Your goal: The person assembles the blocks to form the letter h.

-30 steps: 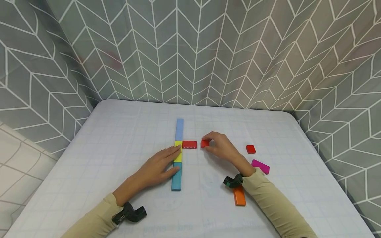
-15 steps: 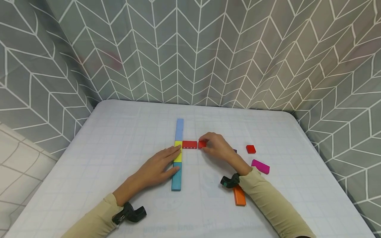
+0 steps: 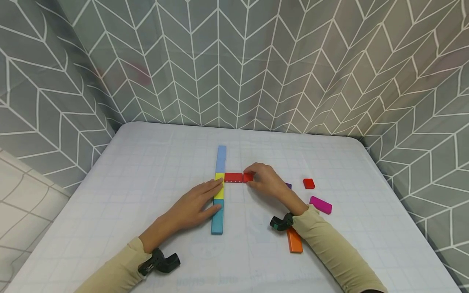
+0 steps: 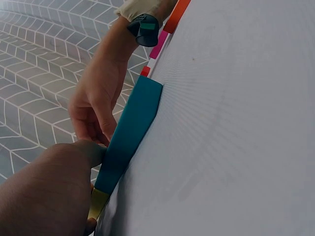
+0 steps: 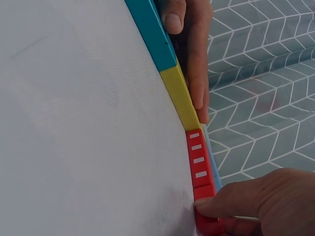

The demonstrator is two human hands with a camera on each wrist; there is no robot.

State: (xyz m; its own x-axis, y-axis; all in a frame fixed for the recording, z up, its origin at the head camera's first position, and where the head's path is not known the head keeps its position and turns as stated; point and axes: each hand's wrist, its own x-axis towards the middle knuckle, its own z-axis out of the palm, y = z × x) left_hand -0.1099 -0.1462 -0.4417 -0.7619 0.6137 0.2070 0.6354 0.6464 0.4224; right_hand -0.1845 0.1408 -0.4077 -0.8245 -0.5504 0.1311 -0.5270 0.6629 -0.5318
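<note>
Head view: an orange block [image 3: 294, 241] is being part-hidden by a sleeve [image 3: 331, 246], red block [image 3: 247, 178] pinched by right hand [image 3: 265, 179], yellow block [image 3: 219, 194] touched by straight-fingered left hand [image 3: 191, 206].

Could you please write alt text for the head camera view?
A person's right hand holds a small red block against a longer red block. Their left hand rests on a yellow block and a teal block, lined up with a light blue block. To the right lie a magenta block and an orange block.
</note>
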